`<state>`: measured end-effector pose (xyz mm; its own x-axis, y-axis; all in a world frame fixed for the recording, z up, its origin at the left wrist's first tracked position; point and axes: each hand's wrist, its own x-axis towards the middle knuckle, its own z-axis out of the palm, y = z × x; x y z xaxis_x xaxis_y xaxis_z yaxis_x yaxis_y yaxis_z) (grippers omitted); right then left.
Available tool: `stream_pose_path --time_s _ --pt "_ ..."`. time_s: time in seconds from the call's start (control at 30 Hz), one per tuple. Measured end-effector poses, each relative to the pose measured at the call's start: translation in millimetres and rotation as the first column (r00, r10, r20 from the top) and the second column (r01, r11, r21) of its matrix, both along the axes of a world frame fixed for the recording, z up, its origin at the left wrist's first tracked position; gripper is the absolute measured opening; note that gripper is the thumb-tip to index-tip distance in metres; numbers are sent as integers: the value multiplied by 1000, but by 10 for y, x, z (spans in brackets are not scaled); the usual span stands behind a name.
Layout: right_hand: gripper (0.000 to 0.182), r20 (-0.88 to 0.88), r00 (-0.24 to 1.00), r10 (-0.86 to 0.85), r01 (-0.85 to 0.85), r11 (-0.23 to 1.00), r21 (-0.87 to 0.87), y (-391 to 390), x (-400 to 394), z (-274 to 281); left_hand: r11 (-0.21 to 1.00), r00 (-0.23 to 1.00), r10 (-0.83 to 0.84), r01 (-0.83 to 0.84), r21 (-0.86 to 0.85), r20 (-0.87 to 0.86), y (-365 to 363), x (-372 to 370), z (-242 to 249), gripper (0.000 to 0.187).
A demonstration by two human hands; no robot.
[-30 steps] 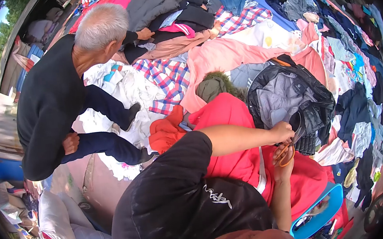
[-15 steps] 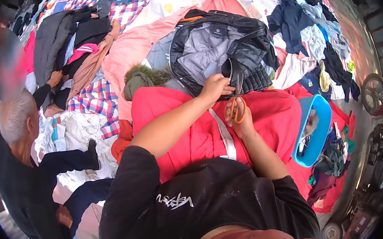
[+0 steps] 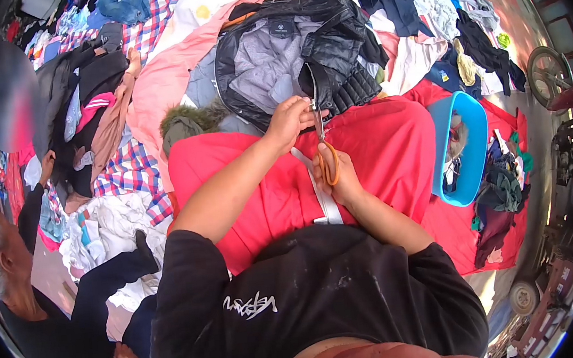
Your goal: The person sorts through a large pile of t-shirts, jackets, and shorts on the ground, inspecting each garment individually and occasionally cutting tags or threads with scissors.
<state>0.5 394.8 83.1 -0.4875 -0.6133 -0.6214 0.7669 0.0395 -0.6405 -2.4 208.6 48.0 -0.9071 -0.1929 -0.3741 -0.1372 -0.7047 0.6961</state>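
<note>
2 risks worry me from my remote post. The scissors (image 3: 319,121), just above the frame's centre, point up at the black jacket (image 3: 264,62) at upper centre, and my left hand (image 3: 287,123) sits right beside the blades; a slip could nick its fingers. The jacket lies in loose folds, so I judge the blades could also catch more layers than meant, their tips being hard to make out against dark cloth.

Both my elbows bend, forearms slanting inward and up over the red cloth (image 3: 388,151). My right hand (image 3: 344,178) curls around the orange handles; my left fingers bunch together near the jacket's lower edge, but whether they grip fabric I cannot tell.
</note>
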Motion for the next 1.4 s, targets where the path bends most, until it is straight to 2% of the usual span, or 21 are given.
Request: stream_pose_path --time_s 0.33,0.37,0.47,0.5,0.53,0.6,0.67,0.8,0.87,0.93,1.03,1.13,1.27,1.4 --pt "43 -77 997 -6 14 995 99 -184 -154 -29 999 1000 -12 12 53 9 111 45 -42 11" --pt "43 -87 996 5 3 996 90 -186 -171 -61 999 1000 -16 17 46 -20 121 56 -58 12" --pt "46 -174 983 58 -30 987 156 -236 -212 -81 1000 998 -13 15 -26 60 153 3 -160 15" --pt "47 -190 980 55 -18 981 194 -259 -198 -53 1000 1000 -7 6 29 24 170 -22 -286 16" --pt "47 -186 982 41 -1 977 211 -260 -202 -100 1000 1000 12 -12 -13 0 183 -30 -285 17" --pt "44 -158 987 23 10 979 203 -288 -174 -55 998 1000 -1 2 -56 18 205 -76 -367 17" --pt "43 -190 982 -2 42 978 205 -316 -120 -26 1000 1000 8 -7 -16 17 194 -47 -272 17" --pt "40 -242 970 39 17 974 226 -359 -81 8 998 999 39 -40 -46 -8 212 -58 -334 14" --pt "37 -271 961 55 3 977 211 -335 -73 -4 1000 1000 28 -28 -10 -3 204 -69 -379 15" --pt "37 -223 974 30 15 980 198 -313 -78 -3 998 998 54 -55 20 27 218 -38 -342 15" --pt "37 -181 983 3 26 987 161 -299 -109 -19 998 999 -16 18 -66 32 232 2 -289 16" --pt "39 -180 984 12 18 987 161 -322 -128 -5 991 998 -5 12 -134 56 245 18 -260 16" --pt "40 -134 991 9 12 988 154 -304 -154 -24 989 998 -63 65 -134 25 206 -45 -493 15" --pt "41 -144 989 -27 49 987 152 -344 -114 12 985 998 -13 23 -172 57 258 24 -325 15"
